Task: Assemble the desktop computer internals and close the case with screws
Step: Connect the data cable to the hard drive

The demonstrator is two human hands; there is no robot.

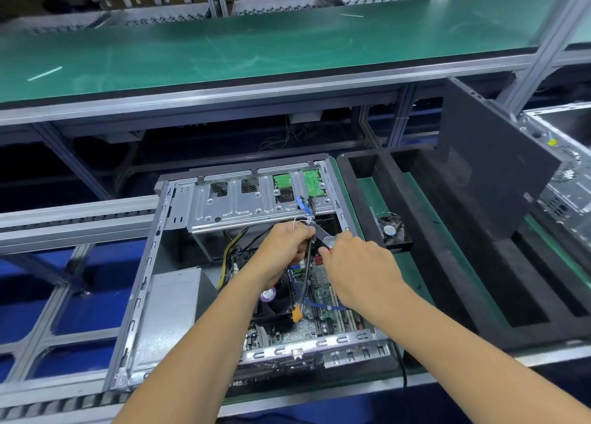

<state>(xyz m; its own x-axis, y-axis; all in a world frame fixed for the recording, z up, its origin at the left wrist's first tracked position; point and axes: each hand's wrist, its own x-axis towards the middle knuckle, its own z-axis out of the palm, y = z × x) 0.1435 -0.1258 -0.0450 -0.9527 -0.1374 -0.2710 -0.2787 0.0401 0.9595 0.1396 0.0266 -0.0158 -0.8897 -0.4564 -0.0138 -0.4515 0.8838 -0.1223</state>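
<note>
Inside open case (150,263) — left hand (281,247) grips cables (307,263), right hand (355,263) grasps cutters (327,239).

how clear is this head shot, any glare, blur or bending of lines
Head view: wide-angle bends the green shelf edge and frame rails; streaky glare on that shelf; hands, left and right, sharp enough; the open case interior is dim, small parts soft.

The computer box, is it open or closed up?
Open. The computer case has no side cover, so the circuit board and cables show inside. Both hands, left hand and right hand, reach in.
</note>
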